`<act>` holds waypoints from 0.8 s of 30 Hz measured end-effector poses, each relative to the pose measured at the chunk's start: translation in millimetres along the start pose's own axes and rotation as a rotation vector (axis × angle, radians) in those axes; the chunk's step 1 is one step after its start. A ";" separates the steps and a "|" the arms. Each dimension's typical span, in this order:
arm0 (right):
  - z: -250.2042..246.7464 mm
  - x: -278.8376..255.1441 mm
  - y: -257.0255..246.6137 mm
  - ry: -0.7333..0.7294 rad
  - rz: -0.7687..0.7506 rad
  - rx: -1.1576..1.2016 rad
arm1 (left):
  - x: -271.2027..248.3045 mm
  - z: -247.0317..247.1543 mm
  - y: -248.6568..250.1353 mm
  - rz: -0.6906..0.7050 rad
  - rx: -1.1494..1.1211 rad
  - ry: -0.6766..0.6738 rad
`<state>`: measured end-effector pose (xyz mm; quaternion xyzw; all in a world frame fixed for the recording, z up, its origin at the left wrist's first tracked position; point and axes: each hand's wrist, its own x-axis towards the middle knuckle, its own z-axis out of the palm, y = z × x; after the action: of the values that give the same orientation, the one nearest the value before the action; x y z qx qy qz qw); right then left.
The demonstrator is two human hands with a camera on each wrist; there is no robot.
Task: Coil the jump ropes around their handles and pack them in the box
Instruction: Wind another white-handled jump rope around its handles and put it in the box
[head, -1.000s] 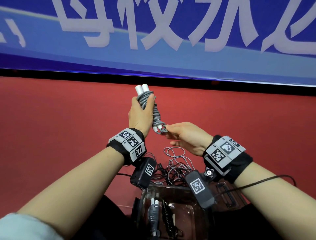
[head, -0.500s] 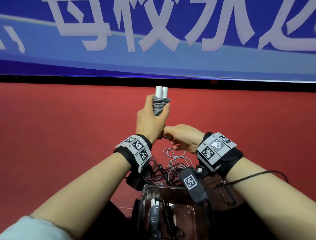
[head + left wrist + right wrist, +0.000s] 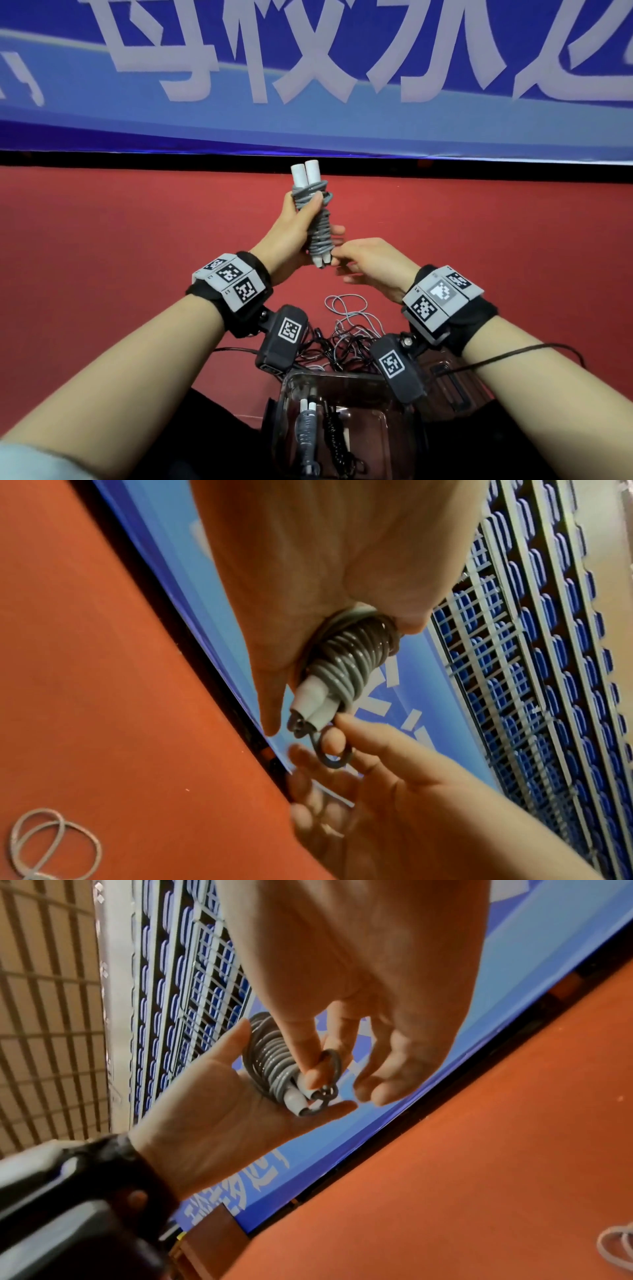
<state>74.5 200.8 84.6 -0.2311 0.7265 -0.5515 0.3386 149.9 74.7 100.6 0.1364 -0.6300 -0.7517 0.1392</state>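
Observation:
My left hand (image 3: pixel 303 222) grips a grey jump rope (image 3: pixel 317 222), coiled around its two white handles and held nearly upright above the red floor. The handles' tops stick out above my thumb. At the bundle's lower end my right hand (image 3: pixel 337 262) pinches the rope's last small loop (image 3: pixel 334 756) between thumb and forefinger (image 3: pixel 313 1074). Below my wrists stands a clear plastic box (image 3: pixel 383 431); in it lie a coiled grey rope (image 3: pixel 305 435) and a coiled black rope (image 3: pixel 334 437).
Loose grey and black ropes (image 3: pixel 346 325) lie tangled on the red floor (image 3: pixel 120 257) just beyond the box. A blue banner with white characters (image 3: pixel 308 85) runs along the far edge. The box lid (image 3: pixel 448 383) lies to the right under my right wrist.
My left hand has tilted the bundle so more of its coiled length shows. My right hand has shifted out from under it to the handles' lower end, holding the end loop.

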 end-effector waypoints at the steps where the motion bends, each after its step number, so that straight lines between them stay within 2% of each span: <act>1: -1.4 -0.3 1.1 0.023 -0.022 -0.128 | -1.9 -0.6 -1.7 -0.011 0.021 -0.017; 3: -3.2 -0.4 3.6 0.029 -0.044 -0.272 | -4.5 0.8 -6.3 -0.022 0.062 -0.049; 5: -4.3 -0.4 5.2 0.013 -0.045 -0.308 | -5.3 3.1 -8.6 0.006 0.119 -0.055; 9: -5.7 -0.7 6.1 0.003 -0.076 -0.431 | -6.1 4.5 -10.4 0.141 0.226 -0.050; 11: -5.5 -2.7 3.4 -0.002 -0.095 -0.450 | -5.0 4.3 -11.6 0.194 0.245 -0.041; 13: -4.2 -4.3 -1.5 0.004 -0.124 -0.406 | -1.4 4.7 -9.5 0.221 0.200 0.023; 17: -0.1 -6.8 -12.5 0.016 -0.209 -0.381 | 8.9 -1.0 -0.1 0.192 -0.062 0.167; 21: -1.5 -7.1 -15.0 -0.034 -0.158 -0.281 | 12.4 -4.1 0.0 0.167 -0.051 0.156; 24: -7.0 -8.1 -11.5 -0.071 -0.078 -0.122 | 11.2 -8.8 -1.3 0.046 -0.020 0.129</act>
<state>74.2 207.8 98.6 -0.2988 0.7369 -0.5103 0.3275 142.8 62.7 97.5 0.1688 -0.6150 -0.7444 0.1980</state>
